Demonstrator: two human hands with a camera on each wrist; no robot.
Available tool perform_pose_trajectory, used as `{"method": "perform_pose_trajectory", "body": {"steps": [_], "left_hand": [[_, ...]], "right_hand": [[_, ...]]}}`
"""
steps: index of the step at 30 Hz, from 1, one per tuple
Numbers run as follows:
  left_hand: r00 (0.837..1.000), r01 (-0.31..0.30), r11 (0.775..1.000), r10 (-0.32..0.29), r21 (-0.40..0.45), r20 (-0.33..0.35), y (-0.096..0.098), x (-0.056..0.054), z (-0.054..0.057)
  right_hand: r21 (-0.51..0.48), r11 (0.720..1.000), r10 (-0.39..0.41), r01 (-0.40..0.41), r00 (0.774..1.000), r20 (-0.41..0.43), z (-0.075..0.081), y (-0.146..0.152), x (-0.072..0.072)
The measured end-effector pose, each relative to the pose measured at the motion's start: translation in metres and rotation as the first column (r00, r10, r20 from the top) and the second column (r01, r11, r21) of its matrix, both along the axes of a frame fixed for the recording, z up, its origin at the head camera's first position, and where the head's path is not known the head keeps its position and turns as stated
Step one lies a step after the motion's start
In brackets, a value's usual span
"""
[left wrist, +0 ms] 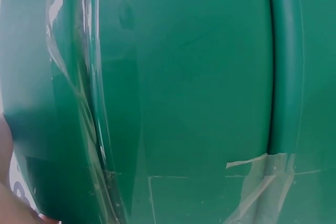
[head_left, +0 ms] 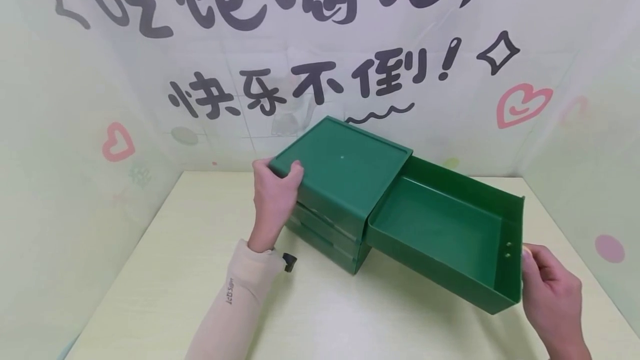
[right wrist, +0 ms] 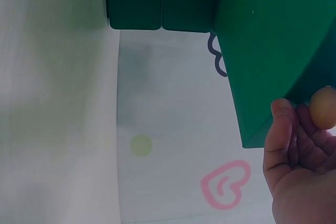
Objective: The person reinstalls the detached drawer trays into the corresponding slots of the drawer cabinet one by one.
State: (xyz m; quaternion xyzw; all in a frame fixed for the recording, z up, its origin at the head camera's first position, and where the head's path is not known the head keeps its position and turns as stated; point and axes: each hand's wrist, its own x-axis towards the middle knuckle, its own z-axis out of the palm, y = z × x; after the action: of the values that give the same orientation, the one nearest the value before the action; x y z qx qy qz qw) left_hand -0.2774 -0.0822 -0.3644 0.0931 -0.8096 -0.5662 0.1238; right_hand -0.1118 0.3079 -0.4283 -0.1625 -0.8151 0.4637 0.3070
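A green desktop drawer cabinet [head_left: 345, 160] stands at an angle on the table. Its top drawer [head_left: 435, 226] is pulled far out to the right, with nothing inside. My left hand [head_left: 275, 196] grips the cabinet's left upper edge, thumb over the top; the other fingers are mostly hidden. At the drawer's front panel, my right hand [head_left: 552, 288] pinches the round yellowish knob [right wrist: 323, 107]. Two lower drawers [right wrist: 134, 6] with similar knobs sit closed in the right wrist view. Green side panels with clear tape [left wrist: 257, 187] fill the left wrist view.
The pale wooden table [head_left: 185, 276] meets a white back wall [head_left: 220, 143] printed with large dark characters and hearts. Side walls rise at left and right. A small black piece [head_left: 289, 261] shows at the left sleeve cuff.
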Motion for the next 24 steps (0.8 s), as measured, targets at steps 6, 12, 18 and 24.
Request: {"method": "perform_pose_trajectory", "body": {"steps": [6,12,18,24], "left_hand": [[1.0,0.001,1.0,-0.001,0.004,-0.013,0.001,-0.001,0.0],[1.0,0.012,1.0,-0.012,0.009,-0.024,0.0,-0.001,-0.002],[1.0,0.01,1.0,-0.01,0.006,-0.026,0.0,-0.001,-0.003],[1.0,0.008,1.0,-0.008,0.011,-0.028,0.0,-0.001,-0.004]], "right_hand": [[0.03,0.999,0.025,-0.024,0.999,-0.031,-0.001,-0.002,0.0],[0.018,0.998,0.065,-0.064,0.997,-0.04,0.0,-0.005,-0.001],[-0.019,0.996,0.082,-0.083,0.995,-0.049,0.001,-0.009,-0.003],[-0.088,0.986,0.136,-0.145,0.986,-0.1,0.0,-0.012,-0.005]]}}
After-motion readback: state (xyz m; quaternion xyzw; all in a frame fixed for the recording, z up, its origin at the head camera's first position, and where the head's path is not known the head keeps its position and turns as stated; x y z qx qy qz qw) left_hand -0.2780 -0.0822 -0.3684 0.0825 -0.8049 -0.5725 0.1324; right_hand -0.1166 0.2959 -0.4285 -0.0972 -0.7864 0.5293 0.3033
